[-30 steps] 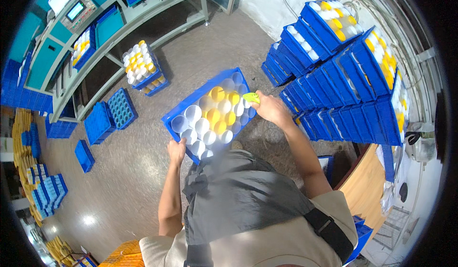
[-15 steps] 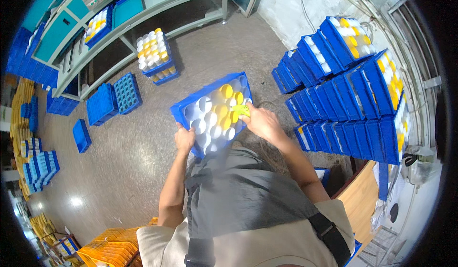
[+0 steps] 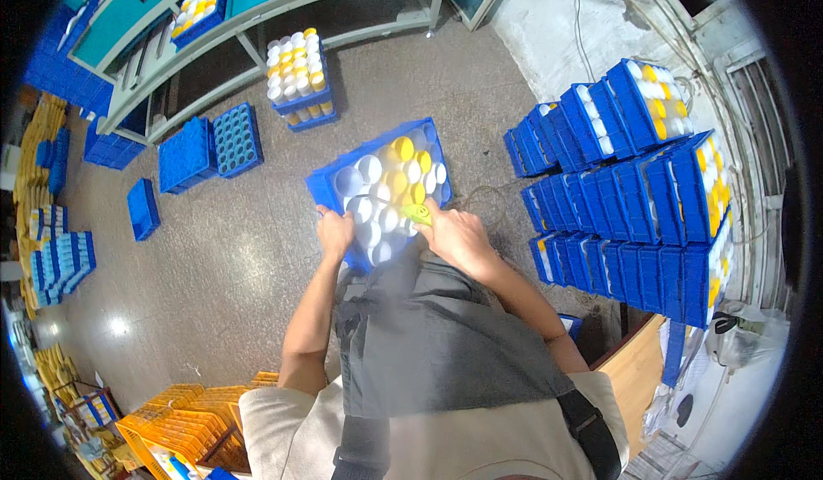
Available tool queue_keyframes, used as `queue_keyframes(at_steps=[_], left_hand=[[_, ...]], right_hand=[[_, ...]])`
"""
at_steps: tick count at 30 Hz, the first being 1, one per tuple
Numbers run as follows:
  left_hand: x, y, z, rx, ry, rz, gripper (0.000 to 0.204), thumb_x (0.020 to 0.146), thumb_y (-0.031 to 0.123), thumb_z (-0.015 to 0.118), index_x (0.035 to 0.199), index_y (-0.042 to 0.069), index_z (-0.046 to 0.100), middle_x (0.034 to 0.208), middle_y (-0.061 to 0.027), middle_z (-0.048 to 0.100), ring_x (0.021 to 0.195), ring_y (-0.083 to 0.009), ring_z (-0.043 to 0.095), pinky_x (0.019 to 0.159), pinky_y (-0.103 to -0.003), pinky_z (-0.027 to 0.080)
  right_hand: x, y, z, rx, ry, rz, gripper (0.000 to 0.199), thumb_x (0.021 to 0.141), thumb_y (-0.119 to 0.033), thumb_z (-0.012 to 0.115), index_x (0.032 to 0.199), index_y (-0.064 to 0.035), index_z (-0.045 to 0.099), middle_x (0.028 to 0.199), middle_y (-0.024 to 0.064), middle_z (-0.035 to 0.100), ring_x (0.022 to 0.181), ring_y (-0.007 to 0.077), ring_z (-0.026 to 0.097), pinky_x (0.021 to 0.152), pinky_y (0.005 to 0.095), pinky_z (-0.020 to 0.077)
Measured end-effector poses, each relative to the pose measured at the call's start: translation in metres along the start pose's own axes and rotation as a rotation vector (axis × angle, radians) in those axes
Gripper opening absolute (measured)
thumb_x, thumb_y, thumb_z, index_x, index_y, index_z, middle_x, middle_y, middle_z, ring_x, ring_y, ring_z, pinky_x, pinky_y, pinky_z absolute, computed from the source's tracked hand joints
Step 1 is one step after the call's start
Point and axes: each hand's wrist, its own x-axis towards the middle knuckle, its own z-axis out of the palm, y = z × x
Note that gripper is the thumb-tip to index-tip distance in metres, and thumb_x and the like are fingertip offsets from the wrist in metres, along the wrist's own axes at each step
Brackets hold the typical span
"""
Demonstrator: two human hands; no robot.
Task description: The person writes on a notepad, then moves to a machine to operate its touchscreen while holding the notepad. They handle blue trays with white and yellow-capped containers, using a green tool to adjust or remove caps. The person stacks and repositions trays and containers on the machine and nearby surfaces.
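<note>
Head view: the blue crate (image 3: 330, 190) of round white and yellow caps now sits closer to the body than a second ago. The left hand (image 3: 334, 231) grips its near rim; the right hand (image 3: 456, 237) pinches a yellow-green tool (image 3: 417, 213). Right, stacked blue crates (image 3: 634, 197) crowd in; speckled floor (image 3: 214, 249) lies open left.

stacked blue crates (image 3: 630, 197) at right, grey shelving (image 3: 283, 4), orange crates (image 3: 184, 424), speckled floor (image 3: 214, 257)

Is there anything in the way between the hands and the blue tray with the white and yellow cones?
No. The left hand grips the blue tray's near edge, and the right hand rests on it, pressing a small green thing against the cones.
</note>
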Motion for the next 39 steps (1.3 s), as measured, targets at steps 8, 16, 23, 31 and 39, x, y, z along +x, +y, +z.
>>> queue_keyframes(at_steps=[8,16,23,31,39], left_hand=[[0.016,-0.015,-0.014,-0.095,-0.002,-0.103,0.083,0.084,0.032,0.064,0.139,-0.023,0.034,0.112,-0.0388,0.064,0.111,-0.0489,0.063,0.101,-0.048,0.048],[0.031,-0.036,-0.012,-0.210,0.030,-0.208,0.079,0.081,0.033,0.070,0.133,-0.021,0.046,0.113,-0.0388,0.065,0.113,-0.0480,0.063,0.101,-0.047,0.049],[0.028,-0.052,-0.020,-0.287,0.004,-0.234,0.043,0.081,0.029,0.067,0.106,-0.006,0.069,0.093,-0.0264,0.073,0.093,-0.0402,0.071,0.088,-0.046,0.052],[0.022,-0.061,-0.027,-0.559,-0.028,-0.094,0.030,0.082,0.019,0.066,0.094,-0.008,0.070,0.085,-0.0120,0.072,0.079,-0.0197,0.065,0.075,-0.037,0.051],[0.029,-0.072,-0.022,-0.736,-0.072,0.003,0.030,0.085,0.014,0.063,0.108,-0.005,0.069,0.101,-0.0093,0.072,0.091,-0.0192,0.065,0.084,-0.035,0.050]], right_hand=[[0.003,-0.004,0.023,-0.024,-0.211,-0.033,0.043,0.099,-0.039,0.058,0.122,-0.0028,0.054,0.080,0.0214,0.071,0.076,0.0399,0.071,0.068,0.0516,0.0542],[0.015,0.006,0.032,-0.044,-0.212,0.055,0.039,0.099,-0.040,0.058,0.117,-0.0053,0.054,0.081,0.0189,0.071,0.077,0.0378,0.071,0.069,0.0495,0.0547],[0.044,0.053,0.018,-0.008,-0.054,0.196,0.037,0.097,-0.038,0.059,0.115,-0.0059,0.053,0.081,0.0186,0.071,0.077,0.0387,0.071,0.069,0.0512,0.0538],[0.100,0.114,-0.014,-0.076,0.207,0.394,0.038,0.094,-0.038,0.063,0.112,-0.0041,0.059,0.089,0.0211,0.072,0.089,0.0397,0.071,0.078,0.0523,0.0536],[0.083,0.150,-0.024,-0.082,0.109,0.436,0.050,0.093,-0.044,0.062,0.126,-0.0063,0.059,0.096,0.0239,0.072,0.093,0.0430,0.070,0.082,0.0526,0.0540]])
